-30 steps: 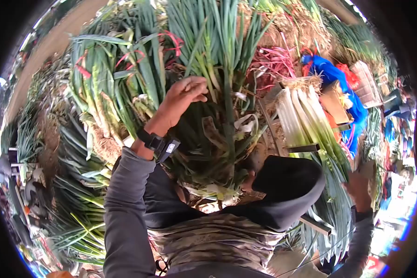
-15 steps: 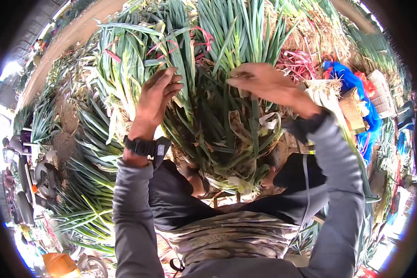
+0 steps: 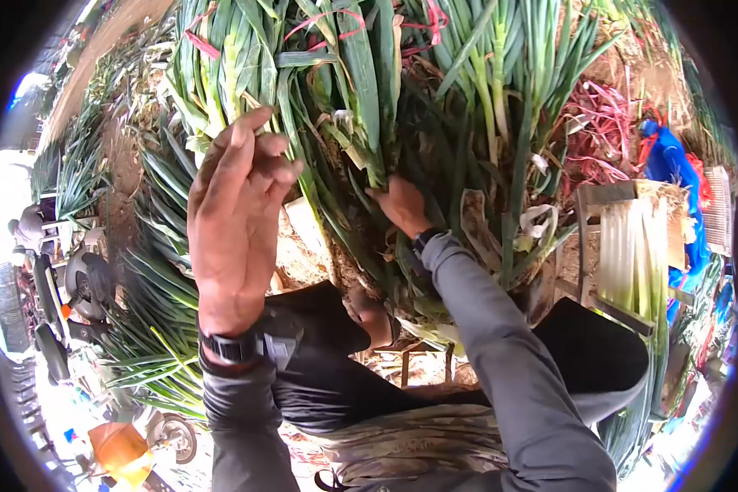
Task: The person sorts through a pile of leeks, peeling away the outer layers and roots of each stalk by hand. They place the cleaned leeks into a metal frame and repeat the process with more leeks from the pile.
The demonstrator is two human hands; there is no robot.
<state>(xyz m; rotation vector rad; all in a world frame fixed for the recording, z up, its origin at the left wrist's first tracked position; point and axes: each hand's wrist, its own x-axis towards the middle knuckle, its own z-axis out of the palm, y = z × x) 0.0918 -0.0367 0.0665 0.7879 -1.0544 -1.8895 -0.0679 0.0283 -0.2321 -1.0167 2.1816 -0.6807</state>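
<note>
My left hand is raised at the left of centre, palm up, its fingers bent and apart with nothing in them. Beyond its fingertips lies a bundle of green onions with a pink tie. At the centre my right hand reaches down among dark green leaves. Its fingers are partly hidden against the base of a leafy stalk, and whether they grip it is unclear. Another upright bundle of green onions stands right of the hand.
Pink ties lie in a heap at the right, near a blue bag. White stalks rest on a wooden frame beside my knee. More green onions spread at the left. Motorbikes stand farther left.
My right hand has moved inward and down from the upper right into the leaves. My left hand has turned and come closer to the camera. The view has shifted, and the bundles appear farther right.
</note>
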